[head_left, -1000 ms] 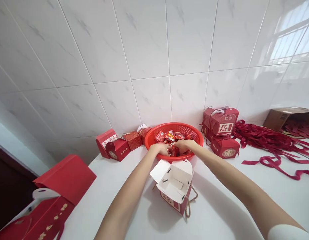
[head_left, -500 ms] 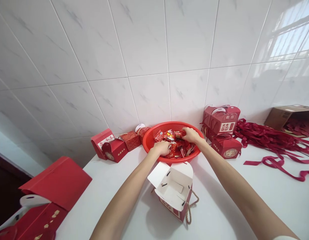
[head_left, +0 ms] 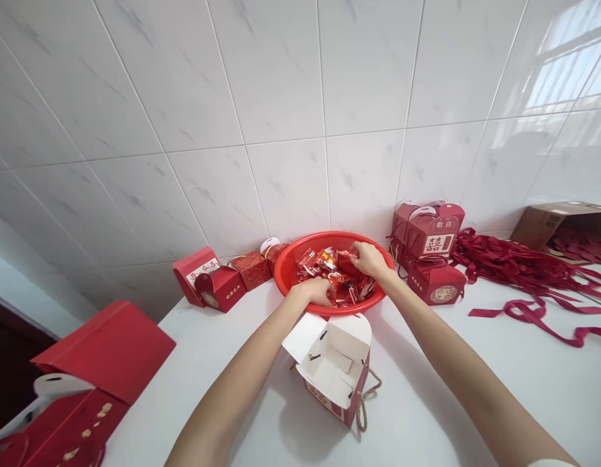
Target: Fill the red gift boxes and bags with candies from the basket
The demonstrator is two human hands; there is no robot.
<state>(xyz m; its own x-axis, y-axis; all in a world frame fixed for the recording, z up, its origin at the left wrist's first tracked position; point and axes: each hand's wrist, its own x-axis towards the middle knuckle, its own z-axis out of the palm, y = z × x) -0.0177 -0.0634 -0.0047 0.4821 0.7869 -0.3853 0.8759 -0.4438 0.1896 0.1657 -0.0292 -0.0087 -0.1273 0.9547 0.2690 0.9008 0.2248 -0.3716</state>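
Wrapped sweets (head_left: 326, 259) lie in a red basket (head_left: 287, 268) beside the tiled wall (head_left: 300, 175). The left hand (head_left: 318, 292) bends into them, its grip hidden; the right hand (head_left: 371, 261) touches a red packet (head_left: 345, 262), whether clamped on it I cannot tell. An open box (head_left: 332, 373) stands on the table (head_left: 407, 402) before the basket.

Over the wrapped sweets (head_left: 327, 261), a gap lies open between the left hand (head_left: 320, 292) and right hand (head_left: 369, 259), ringed by the raised rim of the red basket (head_left: 351, 310). Behind it, the tiled wall (head_left: 290, 97) blocks any reach; small red boxes (head_left: 220, 287) crowd its left, stacked boxes (head_left: 434, 240) its right. Nearer, the open box (head_left: 335, 376) leaves hardly any passage before the basket, its mouth unobstructed from above. Bare desk (head_left: 412, 408) gives room between that box's rope handle (head_left: 373, 390) and the right forearm.
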